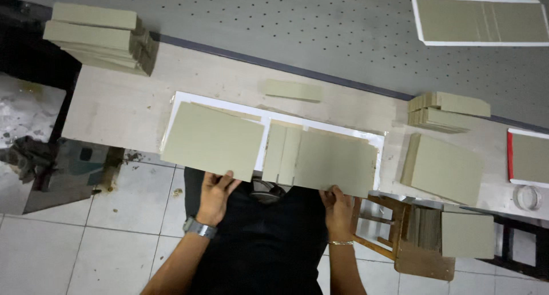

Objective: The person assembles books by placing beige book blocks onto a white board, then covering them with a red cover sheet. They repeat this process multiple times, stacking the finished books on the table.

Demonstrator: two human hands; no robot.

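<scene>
The person is at the aligning step: the left hand (215,193) grips the near edge of the large grey board (213,140), the right hand (339,206) that of the second board (334,162), both on the white sheet (274,119). Pressing them square likely comes next.

**Hidden and cut-off items**

White sheet (320,129): mostly covered by grey boards. Red-edged board (529,157), at 3 o'clock: cut by the frame edge. Both forearms: cut off at 6 o'clock. Left hand (214,195) and right hand (338,210): fingertips hidden under board edges. Small round object (526,197): too indistinct to identify.
</scene>
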